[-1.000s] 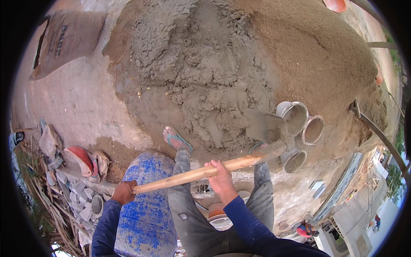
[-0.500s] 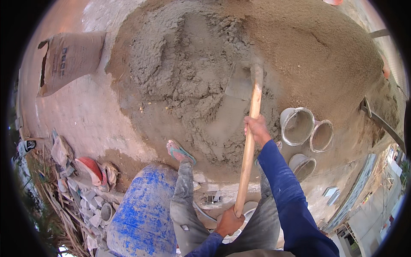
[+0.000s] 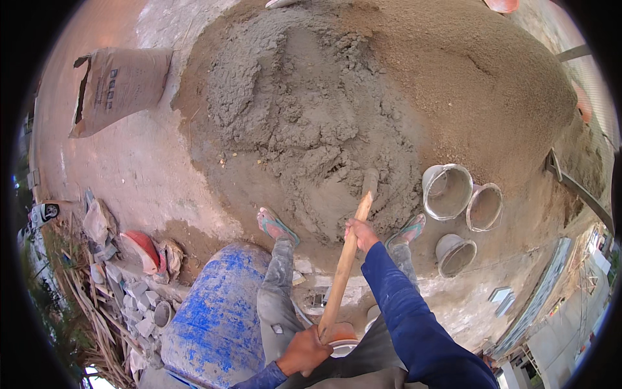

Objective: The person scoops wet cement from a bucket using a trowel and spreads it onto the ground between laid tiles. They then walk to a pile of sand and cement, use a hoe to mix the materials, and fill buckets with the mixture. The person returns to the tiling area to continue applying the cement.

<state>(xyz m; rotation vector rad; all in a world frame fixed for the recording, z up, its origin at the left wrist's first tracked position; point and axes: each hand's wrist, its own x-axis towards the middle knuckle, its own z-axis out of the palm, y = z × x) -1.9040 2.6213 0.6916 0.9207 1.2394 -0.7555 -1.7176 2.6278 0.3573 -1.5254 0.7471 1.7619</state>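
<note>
Both of my hands are wrapped round the wooden handle of a hoe (image 3: 341, 275). My left hand (image 3: 304, 351) grips the butt end, low between my legs. Farther up the shaft, my right hand (image 3: 361, 234) closes round the handle near the hoe's head. The head sits in a heap of wet grey mortar (image 3: 311, 129) just ahead of my feet, its blade mostly hidden in the mix. Dry brown sand (image 3: 473, 84) is piled against the mortar's right side.
Mortar-smeared buckets (image 3: 447, 192) stand right of my right foot. A blue, cement-stained drum (image 3: 217, 318) lies by my left leg. An open paper sack (image 3: 123, 87) is at the far left, with rubble (image 3: 139, 301) and a red-and-white object (image 3: 140, 251) nearer.
The hoe has been drawn back toward me and lower, its blade moving from the mortar's far right edge to near my feet. Both hands have shifted left, still gripping the handle.
</note>
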